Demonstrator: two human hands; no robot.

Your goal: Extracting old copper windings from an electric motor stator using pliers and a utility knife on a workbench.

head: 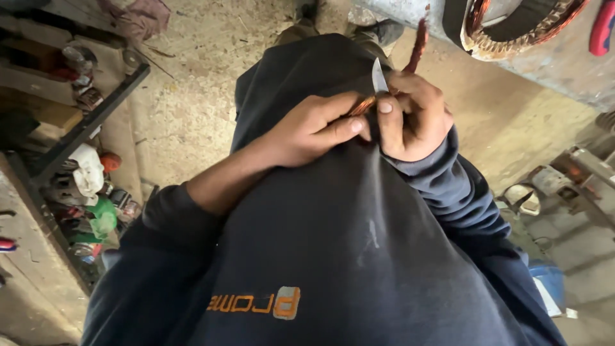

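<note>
**Blade close to the fingers over a copper wire bundle**

Both hands meet in front of the dark sweatshirt (pixel 359 256). The right hand (pixel 413 118) is closed around a small knife (pixel 379 77), blade pointing up, and also grips a bundle of copper wire (pixel 418 41) that rises past the knuckles. The left hand (pixel 314 131) is pressed together, thumb and fingers pinching the lower end of the wire right beside the blade.

The risk, as I judge it, is a slip: the left thumb sits almost touching the edge, so a stroke that skids off the wire could cut it. The blade could also nick the strands or the cloth beneath.

At left a shelf (pixel 83 128) holds small cluttered items, too jumbled to tell apart. At upper right a round motor housing (pixel 512 25) holds copper windings. A blue container (pixel 548 282) shows at lower right; its contents are hidden.
</note>
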